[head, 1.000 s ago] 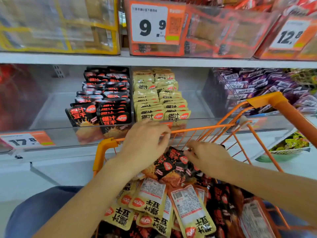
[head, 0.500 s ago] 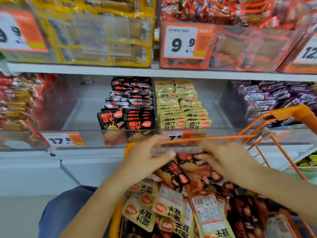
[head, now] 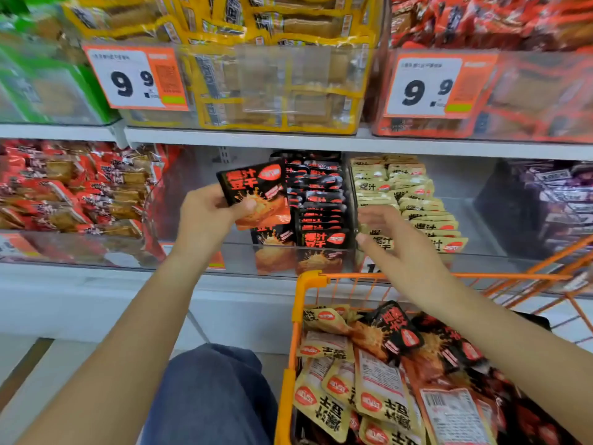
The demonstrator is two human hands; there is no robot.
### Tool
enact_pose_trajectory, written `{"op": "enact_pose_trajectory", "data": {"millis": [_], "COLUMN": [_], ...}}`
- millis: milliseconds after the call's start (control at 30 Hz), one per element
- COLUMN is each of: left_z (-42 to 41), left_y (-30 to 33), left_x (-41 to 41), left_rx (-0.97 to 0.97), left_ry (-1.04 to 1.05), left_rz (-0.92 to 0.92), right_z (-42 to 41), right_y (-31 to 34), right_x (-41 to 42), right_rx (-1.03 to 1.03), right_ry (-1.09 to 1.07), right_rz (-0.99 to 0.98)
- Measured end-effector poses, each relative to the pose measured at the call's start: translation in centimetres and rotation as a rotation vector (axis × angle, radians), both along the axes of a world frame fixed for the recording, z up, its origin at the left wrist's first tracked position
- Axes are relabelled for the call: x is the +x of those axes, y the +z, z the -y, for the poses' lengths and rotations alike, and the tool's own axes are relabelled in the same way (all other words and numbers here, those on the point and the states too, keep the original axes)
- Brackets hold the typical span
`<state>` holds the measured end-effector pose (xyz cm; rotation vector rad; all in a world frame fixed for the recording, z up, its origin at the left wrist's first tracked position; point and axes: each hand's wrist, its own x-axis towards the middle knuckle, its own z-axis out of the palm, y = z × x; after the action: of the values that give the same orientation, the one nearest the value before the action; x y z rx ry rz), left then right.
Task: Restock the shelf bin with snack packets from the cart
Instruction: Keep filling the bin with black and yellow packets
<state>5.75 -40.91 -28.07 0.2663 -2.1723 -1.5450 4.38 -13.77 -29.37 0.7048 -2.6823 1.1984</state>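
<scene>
My left hand point(head: 205, 216) grips a black snack packet point(head: 256, 194) with red lettering, held up in front of the clear shelf bin point(head: 199, 200). The bin holds a row of black packets point(head: 321, 200) and, beside it, a row of beige packets point(head: 414, 203). My right hand point(head: 394, 239) is raised with relaxed fingers in front of the divider between the two rows, holding nothing. Below it stands the orange wire cart point(head: 303, 284), filled with loose black and beige packets point(head: 385, 374).
Red packets point(head: 70, 187) fill the bin at the left and purple ones point(head: 555, 200) the bin at the right. The upper shelf point(head: 288, 141) carries yellow and red packs behind 9.9 price tags point(head: 134, 78). My knee in blue jeans point(head: 211, 396) is left of the cart.
Both hands have risen out of the cart to the shelf. My left hand now holds up a black packet at the bin; my right hand has come up empty.
</scene>
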Motion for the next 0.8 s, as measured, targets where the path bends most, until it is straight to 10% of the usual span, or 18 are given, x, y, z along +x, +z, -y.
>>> {"op": "enact_pose_trajectory", "data": {"millis": [133, 333, 567, 667, 800], "left_z": [0.6, -0.2, 0.8, 0.2, -2.0], "left_y": [-3.1, -4.8, -3.3, -2.3, -1.2], "left_x": [-3.1, -4.6, -5.0, -2.9, 1.0], "left_rx": [-0.059, -0.640, -0.754, -0.889, -0.830], "left_ry": [-0.016, 0.042, -0.057, -0.009, 0.105], "left_rz": [0.242, 0.483, 0.843, 0.765, 0.443], "right_z": [-0.4, -2.3, -0.3, 0.9, 1.7], "right_y": [-1.3, -3.4, -4.4, -5.4, -5.9], "right_x": [0.3, 1.1, 3.7, 3.3, 2.6], "right_rx": [-0.052, -0.051, 0.244, 0.668, 0.632], "right_ry": [-0.038, -0.157, -0.082, 0.106, 0.139], "right_rz": [0.041, 0.110, -0.022, 0.108, 0.182]}}
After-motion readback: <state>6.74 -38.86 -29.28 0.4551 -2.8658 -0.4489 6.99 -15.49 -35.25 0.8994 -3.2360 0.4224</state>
